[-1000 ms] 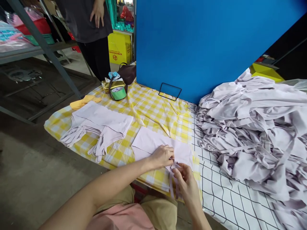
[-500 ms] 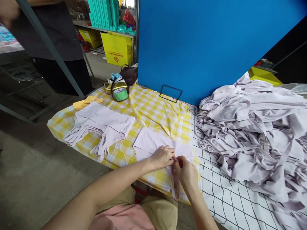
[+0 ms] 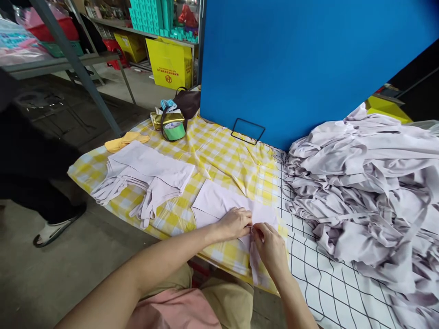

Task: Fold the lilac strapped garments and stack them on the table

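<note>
The 2 hands are close together: the right hand and the left hand pinch the edge of 1 lilac garment with closed fingers. This garment lies flat on the yellow checked cloth, its straps hanging down. To the left is a garment stack; to the right, a big lilac heap. Farther stands 1 blue panel.

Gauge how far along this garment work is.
Looks done: the flat stack of garments on the left. In hand: one garment spread out, left hand and right hand at its strap. Probably left: the loose heap on the right, much bigger than the stack.
</note>
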A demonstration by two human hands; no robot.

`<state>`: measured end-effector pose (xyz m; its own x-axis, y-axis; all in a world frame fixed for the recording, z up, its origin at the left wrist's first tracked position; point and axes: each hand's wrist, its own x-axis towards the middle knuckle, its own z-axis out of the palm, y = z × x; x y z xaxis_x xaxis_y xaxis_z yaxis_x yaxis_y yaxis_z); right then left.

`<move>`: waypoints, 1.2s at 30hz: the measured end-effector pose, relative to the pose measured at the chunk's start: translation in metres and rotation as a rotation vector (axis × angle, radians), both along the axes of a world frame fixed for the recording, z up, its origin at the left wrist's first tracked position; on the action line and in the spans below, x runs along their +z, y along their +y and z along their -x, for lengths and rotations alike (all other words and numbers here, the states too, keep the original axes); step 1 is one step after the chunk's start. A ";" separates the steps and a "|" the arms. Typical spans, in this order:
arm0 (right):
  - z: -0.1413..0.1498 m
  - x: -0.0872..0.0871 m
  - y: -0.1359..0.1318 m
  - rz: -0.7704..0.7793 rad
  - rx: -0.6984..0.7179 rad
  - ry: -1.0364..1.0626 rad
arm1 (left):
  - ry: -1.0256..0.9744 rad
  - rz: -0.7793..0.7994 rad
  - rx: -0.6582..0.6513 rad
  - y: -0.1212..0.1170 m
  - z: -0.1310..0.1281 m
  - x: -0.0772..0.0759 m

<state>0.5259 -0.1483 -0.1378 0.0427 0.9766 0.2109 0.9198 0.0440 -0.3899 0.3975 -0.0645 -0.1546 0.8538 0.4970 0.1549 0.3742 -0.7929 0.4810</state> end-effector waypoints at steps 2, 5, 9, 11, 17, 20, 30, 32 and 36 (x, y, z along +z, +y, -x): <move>0.002 0.001 0.001 0.006 -0.020 0.076 | -0.003 -0.004 -0.004 0.001 -0.001 -0.001; 0.004 0.004 0.002 0.033 -0.065 0.204 | 0.013 0.004 0.005 0.001 -0.001 -0.001; 0.007 0.011 -0.004 0.149 -0.229 0.362 | 0.007 0.033 0.007 0.000 0.000 0.002; 0.010 0.013 -0.009 0.204 -0.292 0.422 | -0.003 0.055 0.020 -0.001 0.000 0.002; 0.021 0.009 -0.024 0.268 -0.371 0.766 | -0.033 0.138 0.041 0.001 -0.002 -0.003; 0.025 0.004 -0.030 0.282 -0.411 0.822 | -0.030 0.143 0.030 0.002 -0.003 -0.005; 0.038 -0.006 -0.029 0.140 -0.481 0.114 | -0.001 0.130 0.076 -0.002 -0.003 -0.003; 0.037 -0.004 -0.033 0.123 -0.493 0.229 | -0.017 0.123 0.089 -0.002 -0.003 -0.003; 0.034 0.007 -0.046 0.240 -0.536 0.654 | -0.045 0.110 0.094 -0.004 -0.005 -0.006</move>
